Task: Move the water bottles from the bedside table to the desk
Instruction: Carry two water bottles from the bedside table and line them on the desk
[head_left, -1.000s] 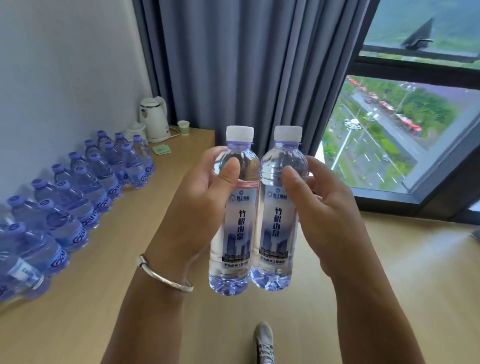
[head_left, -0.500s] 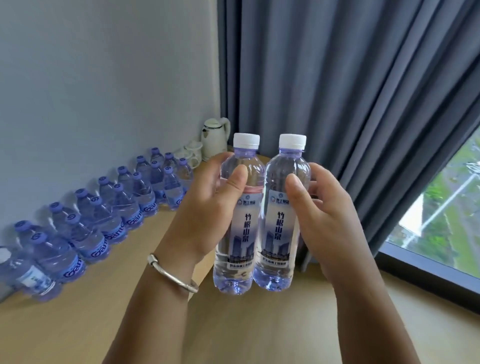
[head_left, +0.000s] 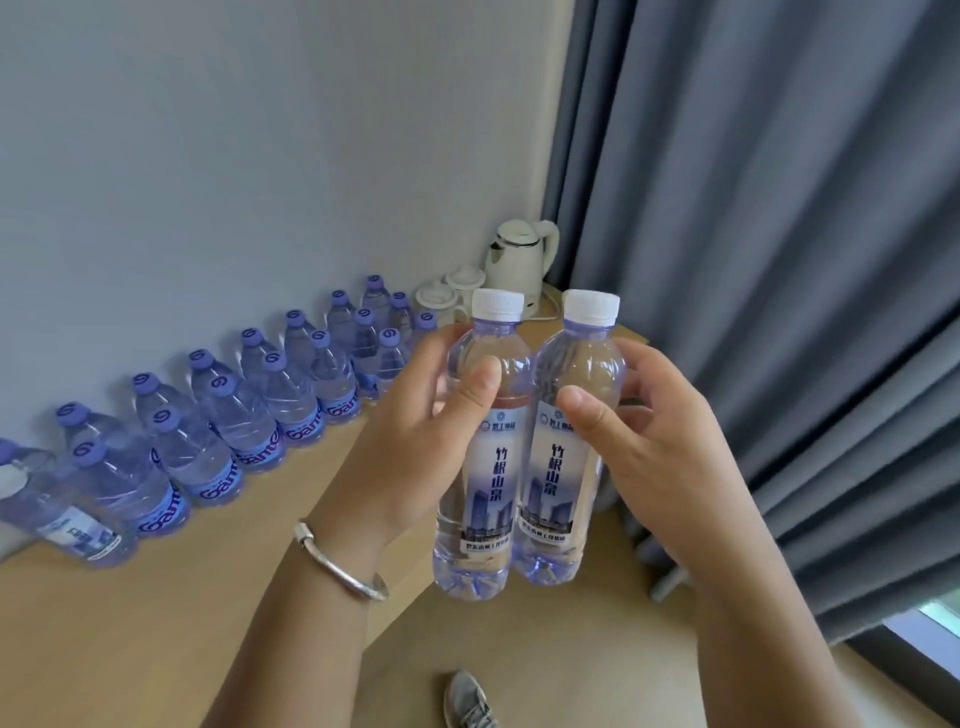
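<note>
Two clear water bottles with white caps stand upright side by side in the air before me. My left hand (head_left: 415, 441) grips the left bottle (head_left: 485, 467), thumb across its shoulder. My right hand (head_left: 665, 457) grips the right bottle (head_left: 563, 467) the same way. The bottles touch each other and hang above the front edge of the wooden desk (head_left: 156, 623). On the desk, along the wall, stand two rows of several blue-capped water bottles (head_left: 234, 415).
A white kettle (head_left: 522, 260) and two white lidded cups (head_left: 447, 293) stand at the desk's far end. A grey curtain (head_left: 779, 260) hangs on the right. One white-labelled bottle (head_left: 67, 514) stands at the near left. My shoe (head_left: 467, 699) shows on the floor below.
My view has swung left: the window has left the frame and the wall and rows of bottles fill more of it. Both hands hold the two bottles as before.
</note>
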